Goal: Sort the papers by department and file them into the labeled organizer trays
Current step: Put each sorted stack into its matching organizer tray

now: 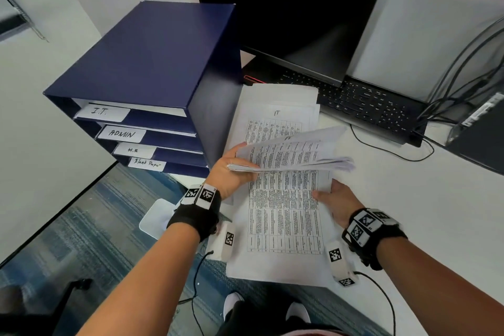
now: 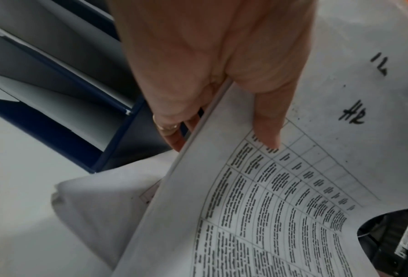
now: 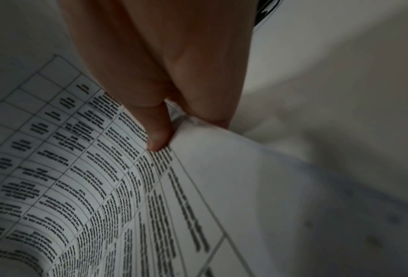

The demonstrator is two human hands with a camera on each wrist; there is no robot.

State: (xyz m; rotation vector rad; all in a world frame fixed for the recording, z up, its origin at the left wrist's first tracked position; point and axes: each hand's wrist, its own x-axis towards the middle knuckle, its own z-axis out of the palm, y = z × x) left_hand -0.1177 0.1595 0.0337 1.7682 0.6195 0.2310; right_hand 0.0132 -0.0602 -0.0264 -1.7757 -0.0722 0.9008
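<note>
A dark blue organizer stands at the left of the desk, its trays labeled I.T., ADMIN, H.R and Blank Paper. My left hand grips a stack of printed papers by its left edge, raised off the desk. In the left wrist view the thumb lies on the stack's top sheet, which is marked HR, with the fingers underneath. My right hand pinches the right edge of a single printed table sheet below the stack. The right wrist view shows thumb and finger closed on that sheet. A pile marked IT lies behind.
A laptop keyboard and a dark monitor sit behind the papers. Black cables run at the right. The white desk extends right; patterned carpet lies below its left edge.
</note>
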